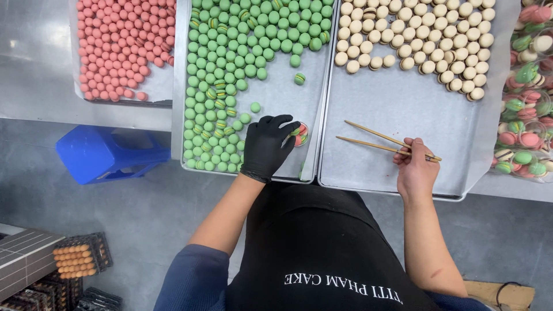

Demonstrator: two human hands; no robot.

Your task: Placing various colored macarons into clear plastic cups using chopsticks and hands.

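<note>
My left hand (266, 147), in a black glove, rests on the near end of the green macaron tray (280, 98) and grips a small clear cup (300, 133) that holds a few coloured macarons. Green macaron shells (242, 40) fill the left and far parts of that tray. My bare right hand (416, 164) holds a pair of wooden chopsticks (377, 140) low over the bare near part of the cream tray (397, 109), tips pointing left. Cream macaron shells (420, 34) lie in rows at that tray's far end.
A tray of pink macaron shells (124, 46) lies at the far left. Clear cups packed with mixed macarons (527, 109) crowd the right edge. A blue plastic stool (106, 152) stands below the table's left. Stacked dark trays of orange pieces (75, 259) are on the floor.
</note>
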